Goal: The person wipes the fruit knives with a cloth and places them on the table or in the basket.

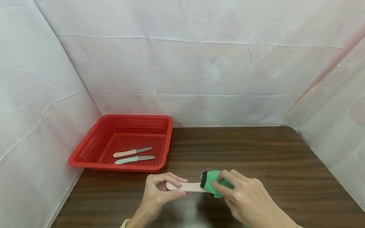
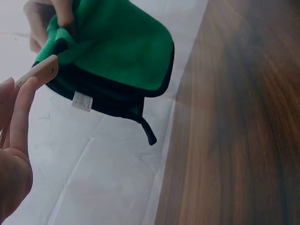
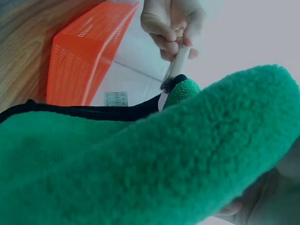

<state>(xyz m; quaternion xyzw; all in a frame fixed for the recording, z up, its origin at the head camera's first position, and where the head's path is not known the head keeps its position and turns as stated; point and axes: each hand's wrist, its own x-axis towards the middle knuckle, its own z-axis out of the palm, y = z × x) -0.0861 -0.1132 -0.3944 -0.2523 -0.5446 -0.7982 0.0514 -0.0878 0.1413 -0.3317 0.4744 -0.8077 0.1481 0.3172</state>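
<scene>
My left hand (image 1: 159,190) pinches the pale pink handle of a knife (image 1: 189,187) between thumb and fingers, low over the table. A green cloth (image 1: 212,183) with black edging is folded round the knife's right end and hides most of the blade. On the right, my right hand (image 1: 242,193) grips that cloth with bent fingers. In the left wrist view the cloth (image 2: 126,51) hangs loose with a white tag. In the right wrist view it fills much of the foreground, and the knife handle (image 3: 179,61) runs from the left hand into it.
A red plastic basket (image 1: 168,142) stands at the table's back left. Inside lie a knife with a pink handle (image 1: 124,154) and one with a mint handle (image 1: 126,160), side by side. Pale sheets (image 1: 199,69) hang behind and beside the brown wooden table (image 1: 242,148).
</scene>
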